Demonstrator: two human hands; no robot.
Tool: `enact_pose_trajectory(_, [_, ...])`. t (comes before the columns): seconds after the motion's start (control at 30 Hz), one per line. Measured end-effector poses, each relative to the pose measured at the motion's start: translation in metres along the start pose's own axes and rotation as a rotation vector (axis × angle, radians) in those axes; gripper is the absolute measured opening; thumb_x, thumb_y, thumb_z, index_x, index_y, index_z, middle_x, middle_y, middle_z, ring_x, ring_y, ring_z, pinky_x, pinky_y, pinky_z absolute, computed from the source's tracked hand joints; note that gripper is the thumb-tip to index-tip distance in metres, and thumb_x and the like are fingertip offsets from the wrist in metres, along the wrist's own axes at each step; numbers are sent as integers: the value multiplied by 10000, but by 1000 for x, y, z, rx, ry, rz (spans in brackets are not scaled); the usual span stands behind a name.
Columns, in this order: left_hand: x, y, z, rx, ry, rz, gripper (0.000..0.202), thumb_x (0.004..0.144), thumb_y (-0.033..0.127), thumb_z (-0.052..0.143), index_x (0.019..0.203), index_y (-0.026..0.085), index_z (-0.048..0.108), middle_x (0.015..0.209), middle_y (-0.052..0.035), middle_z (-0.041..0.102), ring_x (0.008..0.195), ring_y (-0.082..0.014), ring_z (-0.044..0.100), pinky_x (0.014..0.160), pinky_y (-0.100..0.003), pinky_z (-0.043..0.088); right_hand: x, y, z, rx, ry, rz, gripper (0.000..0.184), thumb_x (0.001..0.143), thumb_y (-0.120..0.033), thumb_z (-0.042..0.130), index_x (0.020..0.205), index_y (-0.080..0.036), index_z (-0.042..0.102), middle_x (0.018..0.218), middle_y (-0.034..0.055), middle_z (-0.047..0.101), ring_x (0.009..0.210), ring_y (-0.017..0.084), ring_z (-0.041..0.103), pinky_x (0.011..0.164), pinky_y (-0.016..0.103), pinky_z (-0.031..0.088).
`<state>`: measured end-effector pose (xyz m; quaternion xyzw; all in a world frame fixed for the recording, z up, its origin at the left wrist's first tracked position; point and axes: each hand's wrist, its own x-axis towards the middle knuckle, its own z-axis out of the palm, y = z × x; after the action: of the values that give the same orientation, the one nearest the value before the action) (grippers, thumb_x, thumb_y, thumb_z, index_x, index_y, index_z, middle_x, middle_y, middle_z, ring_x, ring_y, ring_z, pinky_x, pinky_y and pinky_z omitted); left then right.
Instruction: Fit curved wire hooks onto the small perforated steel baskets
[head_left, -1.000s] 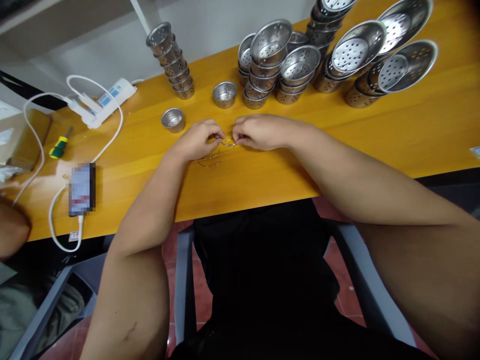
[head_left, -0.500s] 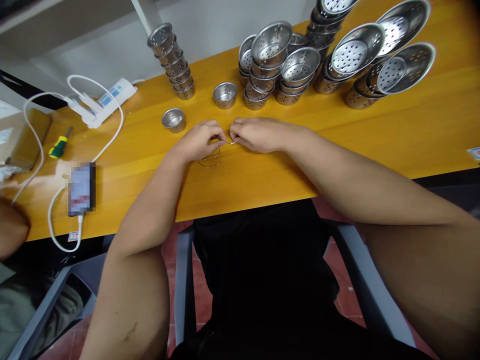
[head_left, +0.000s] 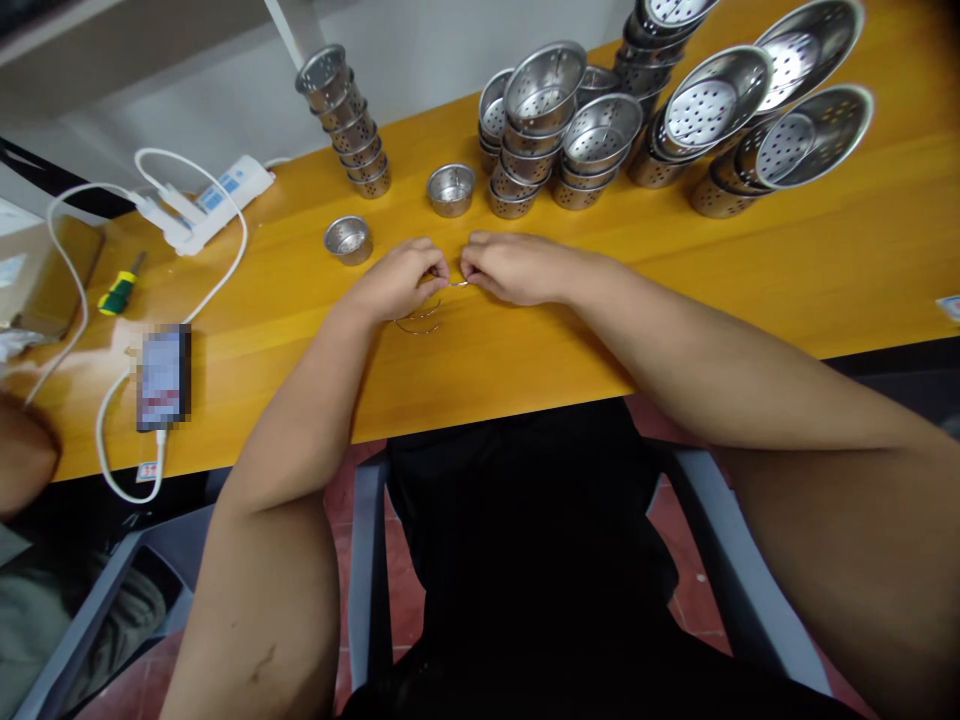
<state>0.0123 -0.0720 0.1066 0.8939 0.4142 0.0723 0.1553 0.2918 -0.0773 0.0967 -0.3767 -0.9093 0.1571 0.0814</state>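
My left hand (head_left: 406,280) pinches one end of a short, thin metal wire piece (head_left: 458,284). Its other end sits between the fingertips of my right hand (head_left: 504,268). The two hands face each other just above the yellow wooden table, with a narrow gap between them. Below my left hand, curved thin wires (head_left: 417,330) lie on the wood, partly hidden by that hand. A small perforated metal cup (head_left: 348,241) stands just beyond my left hand, and another small cup (head_left: 450,190) is beyond the gap between my hands.
A tall stack of perforated cups (head_left: 349,125) stands at the back. More nested cups (head_left: 536,120) and wide strainer baskets (head_left: 701,110) fill the back right. On the left are a power strip (head_left: 225,205), a screwdriver (head_left: 120,288), a plugged-in phone (head_left: 161,380) and another person's arm (head_left: 24,460).
Both hands keep almost the same place and grip on the wire piece. Only very slight finger movement shows.
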Motion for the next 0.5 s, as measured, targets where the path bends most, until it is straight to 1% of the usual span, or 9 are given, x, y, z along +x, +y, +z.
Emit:
enact_pose_trajectory(0.07, [1,1,1,32,-8,-4,151,1166,181,705,1235,199,838,1411,-186,869,1385,-377,832,1311,-556,663,0,-2,1,-1,3,23,153,1222,-208,618,1230,-238,768,1365,164,805,1154,351,777,966,439,520])
enact_pose_trajectory(0.13, [2,3,2,47,-17,-6,147,1166,174,699,1239,198,824,1425,-196,867,1398,-383,827,1327,-562,653,0,-1,2,26,16,27,144,1216,-204,647,1264,-236,779,1402,170,807,1197,355,789,1001,436,536])
enact_pose_trajectory(0.27, [0,5,1,13,-19,3,191,1167,180,698,1299,218,831,1445,-169,871,1413,-358,814,1342,-543,641,2,6,3,62,46,19,182,1156,-174,736,1319,-221,805,1417,177,824,1255,377,805,1073,438,561])
enact_pose_trajectory(0.4, [-2,4,-1,-25,-25,1,243,1160,194,724,1361,238,853,1444,-142,867,1394,-327,813,1318,-508,648,3,10,4,40,51,28,148,1158,-167,711,1249,-234,807,1342,162,830,1204,369,801,1052,445,574])
enact_pose_trajectory(0.5, [-2,0,1,-34,-13,10,208,1139,196,733,1299,247,855,1396,-131,863,1332,-319,818,1269,-494,666,2,8,5,27,57,23,122,1204,-209,672,1223,-251,785,1350,151,806,1194,353,793,1033,439,582])
